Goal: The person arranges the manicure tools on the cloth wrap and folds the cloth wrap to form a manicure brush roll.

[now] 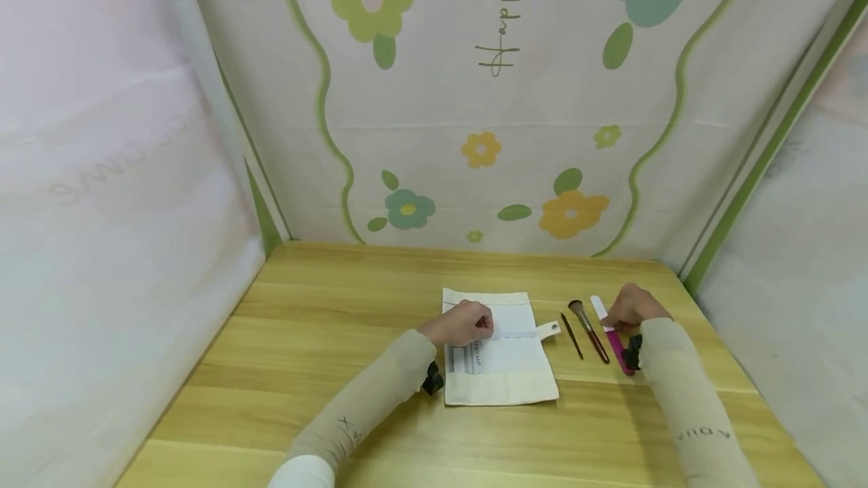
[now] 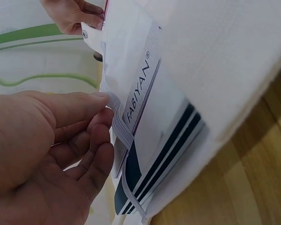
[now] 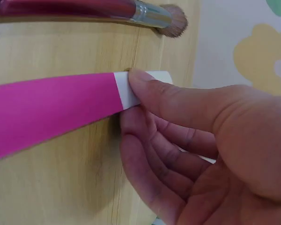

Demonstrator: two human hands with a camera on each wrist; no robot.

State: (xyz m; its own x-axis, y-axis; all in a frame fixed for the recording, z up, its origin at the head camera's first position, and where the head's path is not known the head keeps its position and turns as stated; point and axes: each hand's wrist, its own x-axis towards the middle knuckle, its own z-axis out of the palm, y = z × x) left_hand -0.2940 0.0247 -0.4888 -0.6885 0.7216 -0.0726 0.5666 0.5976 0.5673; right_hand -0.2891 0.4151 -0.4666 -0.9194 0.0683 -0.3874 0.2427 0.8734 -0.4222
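A white fabric pouch [image 1: 505,388] lies unfolded on the table, its snap tab [image 1: 549,330] pointing right. My left hand [image 1: 468,322] is over its middle; in the left wrist view, thumb and fingertips pinch the pouch's white elastic band [image 2: 124,130] and lift it. Under the band sits a flat white item with dark stripes [image 2: 178,154], beside the lettering "FABIYAN". At the right, my right hand [image 1: 632,306] pinches a pink and white nail file [image 3: 61,105] by its white part, between thumb and fingers. The file lies close over the table.
Between pouch and nail file lie a makeup brush [image 1: 595,341] with a dark red handle and a thin dark pencil-like stick [image 1: 573,337]. Flower-printed cloth [image 1: 420,111] hangs behind the wooden table [image 1: 285,367], with more cloth at both sides.
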